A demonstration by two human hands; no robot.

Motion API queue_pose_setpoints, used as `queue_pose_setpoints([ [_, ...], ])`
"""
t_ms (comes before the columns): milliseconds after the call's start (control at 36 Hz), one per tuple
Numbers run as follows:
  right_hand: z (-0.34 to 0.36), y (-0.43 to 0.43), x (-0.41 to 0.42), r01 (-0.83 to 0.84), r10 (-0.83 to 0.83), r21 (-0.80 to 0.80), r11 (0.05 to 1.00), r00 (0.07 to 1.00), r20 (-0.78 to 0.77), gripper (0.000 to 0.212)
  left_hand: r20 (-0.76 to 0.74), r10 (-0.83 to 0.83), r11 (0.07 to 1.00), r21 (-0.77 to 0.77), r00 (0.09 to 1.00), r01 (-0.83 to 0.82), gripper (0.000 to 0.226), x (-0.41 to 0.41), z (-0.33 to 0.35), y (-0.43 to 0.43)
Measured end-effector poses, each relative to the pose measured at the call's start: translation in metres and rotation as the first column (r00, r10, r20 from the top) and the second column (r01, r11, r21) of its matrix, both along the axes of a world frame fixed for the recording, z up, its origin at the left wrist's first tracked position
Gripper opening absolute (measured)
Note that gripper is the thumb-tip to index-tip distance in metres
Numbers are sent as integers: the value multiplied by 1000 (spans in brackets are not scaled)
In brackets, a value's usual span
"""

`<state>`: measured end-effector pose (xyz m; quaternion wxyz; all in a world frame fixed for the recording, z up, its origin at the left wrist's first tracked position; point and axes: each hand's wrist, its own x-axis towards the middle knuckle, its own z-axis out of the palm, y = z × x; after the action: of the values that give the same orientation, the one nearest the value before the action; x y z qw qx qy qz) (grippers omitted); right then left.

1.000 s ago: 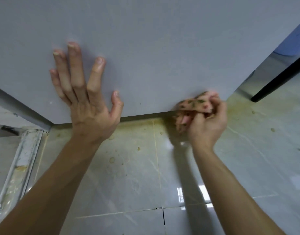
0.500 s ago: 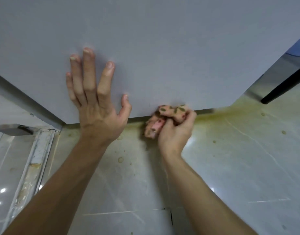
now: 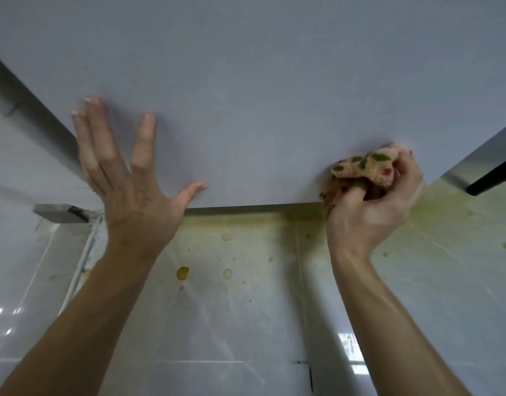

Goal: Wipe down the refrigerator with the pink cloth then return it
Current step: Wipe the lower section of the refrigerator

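Observation:
The grey refrigerator door [image 3: 260, 95] fills the upper part of the head view, and its bottom edge runs across the middle. My left hand [image 3: 131, 184] lies flat against the door near its lower left corner, fingers spread, holding nothing. My right hand [image 3: 371, 207] is closed around the bunched pink cloth [image 3: 363, 167], which has green and red marks. The cloth presses on the door near its lower right corner, just above the bottom edge.
Below the door is a glossy pale tiled floor [image 3: 246, 324] with yellowish stains and drops [image 3: 182, 273]. A metal rail [image 3: 83, 261] runs along the floor at left. A dark bar [image 3: 494, 178] stands at the right, beside the door's edge.
My right hand has swept the cloth along the door's bottom edge, left to the middle and then back to the right corner. My left hand stays flat on the door.

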<state>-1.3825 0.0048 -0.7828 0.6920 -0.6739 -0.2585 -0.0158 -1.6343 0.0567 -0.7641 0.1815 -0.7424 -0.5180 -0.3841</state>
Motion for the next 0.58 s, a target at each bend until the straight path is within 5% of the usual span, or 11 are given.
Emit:
queue_pose_setpoints([
  [139,-18,-4,-43,-167,184,-104,980,965,185,48,-4,-10,1000,-3,1000,10,108,-6,2,1],
  [417,-44,10,-77,-444,594,-396,804,583,554,39,1,-3,1000,-6,1000,3,108,-6,-1,1],
  [500,-36,7,-63,-398,565,-402,825,597,569,44,-9,-11,1000,14,1000,11,108,-9,-1,3],
  [583,-23,-4,-44,-282,409,-308,909,742,531,45,-39,-6,1000,23,999,7,106,-17,0,3],
])
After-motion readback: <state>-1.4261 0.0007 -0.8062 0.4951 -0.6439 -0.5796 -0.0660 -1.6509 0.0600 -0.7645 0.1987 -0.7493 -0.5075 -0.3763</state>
